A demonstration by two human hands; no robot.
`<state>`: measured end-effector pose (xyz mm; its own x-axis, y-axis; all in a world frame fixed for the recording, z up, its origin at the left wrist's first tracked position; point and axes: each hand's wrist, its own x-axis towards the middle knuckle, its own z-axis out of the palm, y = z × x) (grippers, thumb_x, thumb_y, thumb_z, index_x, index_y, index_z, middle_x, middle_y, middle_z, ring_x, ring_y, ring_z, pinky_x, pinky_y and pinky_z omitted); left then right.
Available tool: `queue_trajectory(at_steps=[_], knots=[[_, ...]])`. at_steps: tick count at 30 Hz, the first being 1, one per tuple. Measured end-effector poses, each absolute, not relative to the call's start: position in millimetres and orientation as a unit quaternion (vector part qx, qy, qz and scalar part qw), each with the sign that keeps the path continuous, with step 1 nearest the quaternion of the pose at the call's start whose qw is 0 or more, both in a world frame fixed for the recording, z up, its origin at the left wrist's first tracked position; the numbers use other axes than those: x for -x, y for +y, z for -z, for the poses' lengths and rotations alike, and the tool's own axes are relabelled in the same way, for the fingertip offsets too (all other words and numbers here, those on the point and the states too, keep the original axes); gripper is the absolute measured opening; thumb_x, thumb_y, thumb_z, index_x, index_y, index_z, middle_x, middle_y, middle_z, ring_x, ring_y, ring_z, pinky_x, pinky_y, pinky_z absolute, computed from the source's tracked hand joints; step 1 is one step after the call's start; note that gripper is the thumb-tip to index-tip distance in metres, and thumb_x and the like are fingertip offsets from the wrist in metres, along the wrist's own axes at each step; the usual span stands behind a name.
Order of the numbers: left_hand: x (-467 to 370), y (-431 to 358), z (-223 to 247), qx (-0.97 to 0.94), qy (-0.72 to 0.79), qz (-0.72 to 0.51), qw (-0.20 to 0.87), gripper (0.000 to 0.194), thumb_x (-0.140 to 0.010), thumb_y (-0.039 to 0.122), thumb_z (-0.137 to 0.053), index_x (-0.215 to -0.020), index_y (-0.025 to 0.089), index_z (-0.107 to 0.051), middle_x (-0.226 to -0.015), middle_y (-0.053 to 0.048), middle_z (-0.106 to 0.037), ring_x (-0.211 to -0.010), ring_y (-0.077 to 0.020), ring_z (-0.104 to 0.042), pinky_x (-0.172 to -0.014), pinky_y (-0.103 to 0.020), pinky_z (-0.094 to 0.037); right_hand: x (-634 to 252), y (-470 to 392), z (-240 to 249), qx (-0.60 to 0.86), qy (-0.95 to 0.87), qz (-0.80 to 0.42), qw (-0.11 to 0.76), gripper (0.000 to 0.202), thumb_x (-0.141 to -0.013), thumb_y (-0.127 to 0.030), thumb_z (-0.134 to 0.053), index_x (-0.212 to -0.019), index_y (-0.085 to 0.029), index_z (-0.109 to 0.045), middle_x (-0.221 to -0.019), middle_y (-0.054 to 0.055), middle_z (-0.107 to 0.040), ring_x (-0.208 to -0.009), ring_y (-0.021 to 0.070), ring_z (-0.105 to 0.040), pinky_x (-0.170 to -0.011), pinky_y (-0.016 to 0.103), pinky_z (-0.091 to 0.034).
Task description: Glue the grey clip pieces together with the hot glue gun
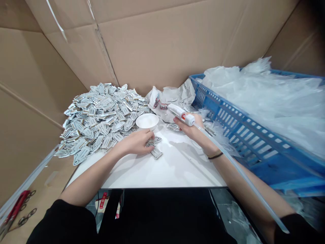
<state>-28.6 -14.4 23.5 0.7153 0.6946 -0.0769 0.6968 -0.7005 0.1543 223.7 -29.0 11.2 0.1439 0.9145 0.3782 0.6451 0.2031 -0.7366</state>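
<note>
My left hand (pixel 139 141) is closed on a small grey metal-like piece (pixel 156 153) low over the white table, just in front of a white bowl (pixel 147 121). Wrapped in my right hand (pixel 189 128) is a white glue gun (pixel 180 113), pointing up and left, with a long translucent stick (pixel 237 166) coming out of its back over my forearm. A big heap of similar grey pieces (pixel 101 115) lies to the left of the bowl.
On the right stands a blue basket (pixel 236 130) heaped with clear plastic bags (pixel 269 95). Crumpled printed wrapping (pixel 175 95) lies behind the glue gun. Red-handled scissors (pixel 16 206) rest at the lower left. Cardboard walls (pixel 162 44) surround the table (pixel 162 176).
</note>
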Motion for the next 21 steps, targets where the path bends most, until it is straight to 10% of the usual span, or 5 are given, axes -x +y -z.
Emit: queue_trajectory(at_steps=[13,21], knots=[[25.2,-23.7,-28.7,-0.94,0.336,0.05,0.045,0.023,-0.084,0.025,-0.056,-0.062,0.018,-0.053,-0.083,-0.005,-0.062,-0.071,-0.0167,-0.055,-0.056,-0.03,-0.028,-223.5,-31.6,-12.8,0.595,-0.66,-0.132,0.44,0.034,-0.084,-0.045,-0.06,-0.06,-0.024,-0.047,-0.058,0.004,-0.06,-0.059,0.0206,-0.056,-0.056,0.031,-0.036],[23.4,-22.8,-29.4,-0.951,0.297,0.049,0.07,0.016,-0.08,0.035,-0.065,-0.087,0.022,-0.057,-0.082,-0.001,-0.067,-0.068,-0.0173,-0.056,-0.055,-0.03,-0.026,-222.8,-33.6,-14.9,0.592,-0.656,-0.144,0.446,0.033,-0.084,-0.043,-0.06,-0.063,-0.02,-0.05,-0.058,0.005,-0.062,-0.057,0.0189,-0.057,-0.054,0.029,-0.036]])
